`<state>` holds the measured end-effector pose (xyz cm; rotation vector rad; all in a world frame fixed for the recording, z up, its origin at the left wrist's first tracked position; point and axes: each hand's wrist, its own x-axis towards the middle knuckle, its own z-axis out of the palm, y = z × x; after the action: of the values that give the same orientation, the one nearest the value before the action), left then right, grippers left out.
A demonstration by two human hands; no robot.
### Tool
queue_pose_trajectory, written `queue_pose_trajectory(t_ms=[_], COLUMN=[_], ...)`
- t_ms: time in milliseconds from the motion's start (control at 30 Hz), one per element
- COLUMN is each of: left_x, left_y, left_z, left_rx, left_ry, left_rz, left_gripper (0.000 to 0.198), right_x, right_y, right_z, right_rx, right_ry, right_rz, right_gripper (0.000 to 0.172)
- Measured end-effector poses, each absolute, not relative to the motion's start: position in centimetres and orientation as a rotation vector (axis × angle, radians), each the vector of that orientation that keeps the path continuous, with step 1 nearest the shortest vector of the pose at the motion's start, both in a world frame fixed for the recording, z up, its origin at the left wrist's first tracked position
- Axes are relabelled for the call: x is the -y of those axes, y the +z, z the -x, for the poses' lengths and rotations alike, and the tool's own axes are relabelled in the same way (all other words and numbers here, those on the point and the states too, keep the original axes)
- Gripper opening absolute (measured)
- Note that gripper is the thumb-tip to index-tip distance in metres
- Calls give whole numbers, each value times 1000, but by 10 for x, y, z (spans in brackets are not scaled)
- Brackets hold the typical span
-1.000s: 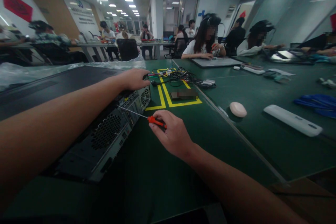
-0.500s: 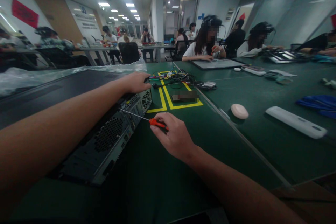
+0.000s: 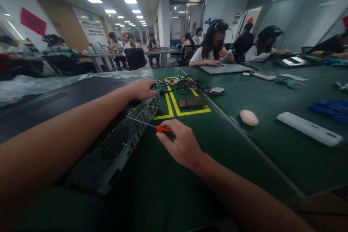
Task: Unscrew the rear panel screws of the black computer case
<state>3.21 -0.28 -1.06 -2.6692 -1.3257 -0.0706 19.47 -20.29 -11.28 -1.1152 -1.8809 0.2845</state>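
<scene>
A black computer case (image 3: 89,96) lies on its side at the left of the green table, its metal back panel (image 3: 115,141) turned toward me. My left hand (image 3: 143,89) rests on the case's far top edge, fingers over the corner; whether it grips anything is unclear. My right hand (image 3: 181,141) is closed around the red and black handle of a screwdriver (image 3: 163,129). The thin shaft points left, and its tip touches or nearly touches the back panel near the upper edge.
Beyond the case lies a bundle of cables (image 3: 190,82) by yellow tape (image 3: 170,107). A pale oval object (image 3: 249,117), a long white object (image 3: 308,128) and blue cloth (image 3: 330,108) are at the right. Across the table a person (image 3: 213,49) works at a grey panel (image 3: 225,69).
The whole view has shifted slightly, with everything a little lower in the picture. Both hands keep their places on the case and the screwdriver.
</scene>
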Motion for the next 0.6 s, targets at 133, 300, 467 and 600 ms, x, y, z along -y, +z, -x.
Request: queue_pose_trajectory(t_ms=[133,300,467,600], left_x=[4,4,4,6], left_y=[-10,-11,-10,-9], left_z=[-32,-31,-32,-32], left_rx=[1322,1338,1340,1340], left_ry=[-78,-94,-80,-62], left_rz=[2683,2679,2675,2671], left_gripper=[56,58,56,58], right_x=[203,203,202,202], right_y=[-112,-113,-117,-117], right_z=[-194,-193,-193,-194], right_rx=[1896,1879,1855,1873], right_ry=[273,306,335,347], right_rz=[1117,1098,1087,1074], right_gripper=[22,23,26,13])
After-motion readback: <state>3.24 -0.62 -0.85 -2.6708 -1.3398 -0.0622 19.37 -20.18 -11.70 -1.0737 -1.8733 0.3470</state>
